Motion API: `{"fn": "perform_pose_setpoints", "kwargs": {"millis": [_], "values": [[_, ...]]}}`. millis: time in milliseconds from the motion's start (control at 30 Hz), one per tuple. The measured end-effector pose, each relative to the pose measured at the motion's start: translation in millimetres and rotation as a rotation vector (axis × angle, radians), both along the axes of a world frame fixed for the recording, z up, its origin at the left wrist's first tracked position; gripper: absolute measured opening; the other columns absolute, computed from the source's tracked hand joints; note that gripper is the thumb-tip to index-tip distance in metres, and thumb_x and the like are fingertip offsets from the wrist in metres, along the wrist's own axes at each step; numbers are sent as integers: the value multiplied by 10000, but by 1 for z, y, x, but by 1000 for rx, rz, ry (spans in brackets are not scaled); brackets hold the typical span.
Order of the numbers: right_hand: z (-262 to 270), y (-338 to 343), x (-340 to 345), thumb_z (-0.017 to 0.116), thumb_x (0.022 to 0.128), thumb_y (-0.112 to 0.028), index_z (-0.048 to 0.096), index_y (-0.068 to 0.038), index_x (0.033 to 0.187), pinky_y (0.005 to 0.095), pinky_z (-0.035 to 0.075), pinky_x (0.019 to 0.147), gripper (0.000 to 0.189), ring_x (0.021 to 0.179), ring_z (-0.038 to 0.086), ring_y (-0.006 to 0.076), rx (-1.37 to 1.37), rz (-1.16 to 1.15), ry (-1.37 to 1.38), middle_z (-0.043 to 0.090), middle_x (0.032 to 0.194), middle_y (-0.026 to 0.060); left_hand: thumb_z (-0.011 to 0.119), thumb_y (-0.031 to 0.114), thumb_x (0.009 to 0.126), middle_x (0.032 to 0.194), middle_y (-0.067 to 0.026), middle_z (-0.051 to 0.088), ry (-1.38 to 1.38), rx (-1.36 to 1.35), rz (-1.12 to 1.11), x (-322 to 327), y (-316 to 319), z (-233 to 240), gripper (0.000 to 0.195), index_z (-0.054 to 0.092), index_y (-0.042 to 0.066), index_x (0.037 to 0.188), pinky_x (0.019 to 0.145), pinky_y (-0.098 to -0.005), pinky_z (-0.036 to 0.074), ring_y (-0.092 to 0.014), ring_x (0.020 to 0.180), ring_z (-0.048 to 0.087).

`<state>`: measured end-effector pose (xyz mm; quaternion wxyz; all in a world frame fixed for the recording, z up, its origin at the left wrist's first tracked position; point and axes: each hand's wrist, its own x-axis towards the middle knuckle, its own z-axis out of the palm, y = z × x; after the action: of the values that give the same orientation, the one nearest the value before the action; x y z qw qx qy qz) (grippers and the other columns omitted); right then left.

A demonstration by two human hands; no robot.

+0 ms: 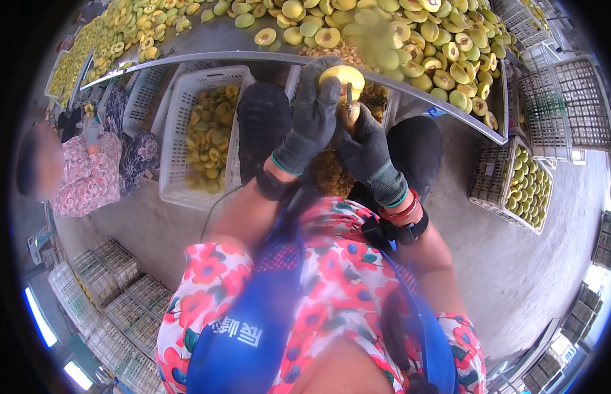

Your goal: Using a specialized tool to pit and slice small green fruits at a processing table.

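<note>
My left hand point(310, 111), in a dark work glove, grips a yellow stone-fruit piece point(345, 75), perhaps peach, above the near edge of a metal-topped table point(226, 39). My right hand point(368, 147), gloved the same way, closes around the wooden handle of a small pitting tool or knife point(350, 115). Its dark metal end meets the fruit's near side. Beyond my hands, halved stone fruits point(433, 64) lie heaped on the tabletop. A patch of brownish pits or kernels point(337, 53) sits by the rim, partly behind the fruit.
Left of my knees stands a white plastic crate point(171, 147) of fruit halves. Scraps point(330, 175) lie between my legs. On the right are another filled crate point(528, 187) and stacked crates point(546, 98). A co-worker point(88, 167) sits at left; more crates point(118, 300) stand behind.
</note>
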<state>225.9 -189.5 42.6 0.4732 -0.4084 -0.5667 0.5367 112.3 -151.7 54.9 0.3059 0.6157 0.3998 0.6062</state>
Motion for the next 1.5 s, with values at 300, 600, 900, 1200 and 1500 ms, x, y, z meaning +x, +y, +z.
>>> {"fn": "perform_pose_setpoints", "kwargs": {"millis": [300, 600, 900, 1200, 1500], "values": [[32, -4, -2, 531, 846, -64, 485, -66, 1000, 206, 336, 368, 161, 442, 434, 69, -357, 172, 280, 482, 678, -12, 473, 212, 913, 1068, -114, 523, -42, -48, -77, -9, 3, -11, 295, 484, 3, 1120, 845, -303, 429, -190, 960, 519], [24, 2, 15, 548, 831, -91, 474, -75, 974, 213, 295, 324, 162, 378, 384, 84, -579, 481, 311, 451, 606, 13, 439, 310, 927, 1039, -86, 539, -141, -155, -256, -18, -4, -6, 359, 497, 13, 1119, 821, -284, 443, -157, 945, 525], [34, -4, -6, 556, 814, -86, 477, -64, 936, 219, 325, 344, 147, 392, 419, 94, -482, 302, 323, 476, 618, 14, 357, 346, 951, 1022, -96, 541, -91, -55, 112, -41, -2, 18, 394, 480, 21, 1136, 813, -288, 454, -162, 928, 539], [-15, 10, 2, 540, 843, -125, 479, -43, 921, 219, 352, 353, 128, 392, 432, 81, -411, 156, 13, 488, 623, 14, 493, 287, 887, 1122, -198, 546, 702, 63, 888, -196, 55, -40, 389, 488, -2, 1147, 881, -411, 414, -330, 1026, 533], [-28, 10, 0, 522, 854, -113, 479, -37, 925, 223, 344, 356, 113, 374, 429, 85, -358, 169, -272, 478, 576, 7, 558, 349, 797, 1202, -185, 524, 1003, -345, 482, -188, 208, -90, 527, 456, 83, 1240, 929, -411, 394, -346, 1102, 502]]}}
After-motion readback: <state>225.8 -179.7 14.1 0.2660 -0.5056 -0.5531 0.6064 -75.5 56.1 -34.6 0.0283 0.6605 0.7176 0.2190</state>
